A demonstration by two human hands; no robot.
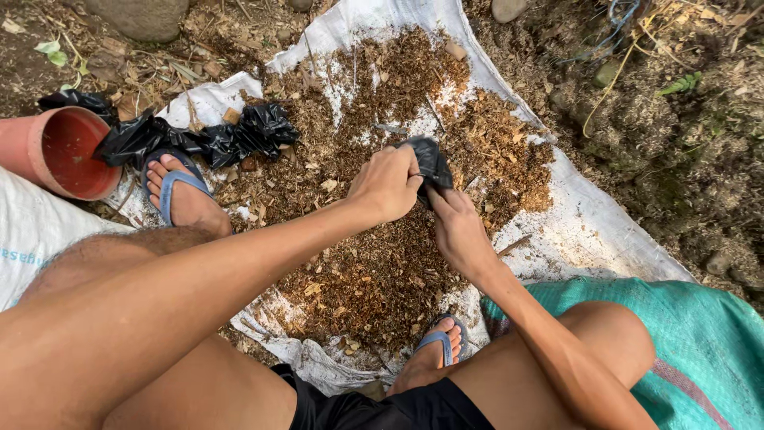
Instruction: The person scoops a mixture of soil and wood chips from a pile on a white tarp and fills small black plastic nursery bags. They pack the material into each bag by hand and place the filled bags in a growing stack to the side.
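Outdoors on bare soil, a white woven sheet [589,231] carries a heap of brown wood chips and husk [374,263], which keeps the loose mix off the dirt. Above the heap, the left hand [387,185] and right hand [458,231] each pinch a small black plastic bag [430,162] in a closed grip, seemingly to part its mouth. More crumpled black bags [199,137] and a red pot [68,151] lie within reach by the left foot.

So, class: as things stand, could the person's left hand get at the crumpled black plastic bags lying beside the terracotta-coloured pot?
Probably yes. The left hand now grips a small black plastic bag, but only loose brown wood chips lie between it and the crumpled black plastic bags.
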